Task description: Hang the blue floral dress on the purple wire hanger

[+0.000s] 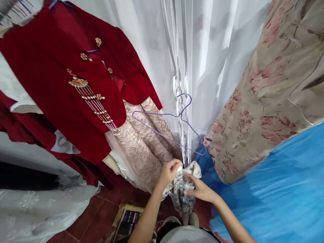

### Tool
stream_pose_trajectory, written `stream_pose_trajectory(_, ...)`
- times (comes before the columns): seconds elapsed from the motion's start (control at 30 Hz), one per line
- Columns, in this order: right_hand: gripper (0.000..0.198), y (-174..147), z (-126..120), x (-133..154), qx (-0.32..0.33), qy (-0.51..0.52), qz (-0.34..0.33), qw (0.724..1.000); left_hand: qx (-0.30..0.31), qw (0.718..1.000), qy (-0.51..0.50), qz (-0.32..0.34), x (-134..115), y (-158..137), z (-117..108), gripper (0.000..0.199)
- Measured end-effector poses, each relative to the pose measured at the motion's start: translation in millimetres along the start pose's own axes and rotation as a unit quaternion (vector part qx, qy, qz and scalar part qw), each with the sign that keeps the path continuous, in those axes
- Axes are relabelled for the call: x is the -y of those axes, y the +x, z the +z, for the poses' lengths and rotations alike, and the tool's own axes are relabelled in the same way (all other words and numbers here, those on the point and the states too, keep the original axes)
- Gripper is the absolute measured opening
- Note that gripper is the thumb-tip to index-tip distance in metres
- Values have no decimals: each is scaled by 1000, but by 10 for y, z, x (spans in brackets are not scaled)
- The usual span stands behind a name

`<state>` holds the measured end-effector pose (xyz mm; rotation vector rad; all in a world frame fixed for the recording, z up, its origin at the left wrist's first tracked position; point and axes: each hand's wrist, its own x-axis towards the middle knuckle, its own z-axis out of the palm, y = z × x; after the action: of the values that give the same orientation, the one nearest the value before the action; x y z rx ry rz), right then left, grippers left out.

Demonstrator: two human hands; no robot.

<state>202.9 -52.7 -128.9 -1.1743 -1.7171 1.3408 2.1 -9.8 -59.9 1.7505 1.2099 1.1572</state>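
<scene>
Low in the middle of the head view, a bunched white garment with a dark grey-green pattern (182,199) hangs between my hands. My left hand (170,172) pinches its upper left part, fingers closed on the cloth. My right hand (199,189) grips the right side, thumb and fingers curled around the folds. Above them an empty purple wire hanger (174,116) hangs by its hook from a white ring on white straps (184,79). The garment is crumpled, so its kind cannot be made out.
To the left hang a red jacket (63,67) with beaded brooches and a pinkish brocade skirt (144,141). A floral cloth (243,118) and bright blue tulle (273,185) hang on the right. A box with dark items (129,217) sits on the red tiled floor (93,212). White curtain (217,44) behind.
</scene>
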Motion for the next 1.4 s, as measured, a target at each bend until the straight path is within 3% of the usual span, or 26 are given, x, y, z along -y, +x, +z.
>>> stream_pose_trajectory(0.07, 56, -30, -13, 168, 10, 48, -36, 998, 84, 996, 15, 12, -162, -21, 244, 28)
stream_pose_trajectory(0.17, 30, -95, -99, 379, 3, 83, -33, 996, 145, 989, -30, -8, -342, 11, 442, 24)
stream_pose_trajectory(0.23, 32, -212, -245, 464, -23, 89, -34, 995, 183, 979, -84, -37, -401, 22, 449, 22)
stream_pose_trajectory(0.3, 30, -385, -449, 529, -72, 67, -56, 994, 247, 958, -131, -63, -418, -11, 394, 35)
stream_pose_trajectory(0.37, 29, -557, -670, 605, -140, 16, -99, 985, 330, 928, -150, -84, -407, -101, 322, 41)
stream_pose_trajectory(0.47, 27, -666, -952, 772, -222, -58, -185, 955, 417, 894, -132, -99, -377, -303, 235, 31)
stream_pose_trajectory(0.53, 19, -599, -1082, 909, -237, -83, -239, 938, 382, 912, -122, -89, -355, -434, 191, 40)
stream_pose_trajectory(0.63, 13, -344, -1192, 1112, -252, -95, -295, 917, 242, 956, -137, -92, -322, -570, 121, 46)
stream_pose_trajectory(0.7, 14, -123, -1208, 1232, -256, -93, -298, 915, 176, 965, -153, -120, -321, -608, 63, 55)
stream_pose_trajectory(0.8, 36, 210, -1161, 1386, -238, -70, -247, 937, 172, 958, -192, -125, -381, -591, -54, 66)
stream_pose_trajectory(0.87, 36, 388, -1114, 1466, -225, -45, -226, 947, 198, 956, -192, -100, -437, -540, -173, 71)
stream_pose_trajectory(0.93, 30, 493, -1102, 1526, -217, -9, -220, 951, 203, 968, -115, -89, -456, -469, -341, 67)
stream_pose_trajectory(1.03, 37, 493, -1202, 1594, -217, 65, -163, 960, 190, 976, 56, -91, -347, -320, -678, 36)
stream_pose_trajectory(1.13, 46, 387, -1390, 1686, -209, 110, -88, 968, 167, 972, 157, -49, -113, -70, -1074, 23)
stream_pose_trajectory(1.23, 49, 296, -1521, 1818, -200, 120, -43, 971, 93, 965, 244, 27, 66, 355, -1475, 22)
stream_pose_trajectory(1.3, 47, 267, -1552, 1903, -196, 126, -14, 972, 25, 954, 292, 70, 66, 738, -1706, 24)
stream_pose_trajectory(1.4, 43, 257, -1565, 1981, -198, 139, 26, 970, -56, 949, 282, 126, -157, 1360, -1892, 21)
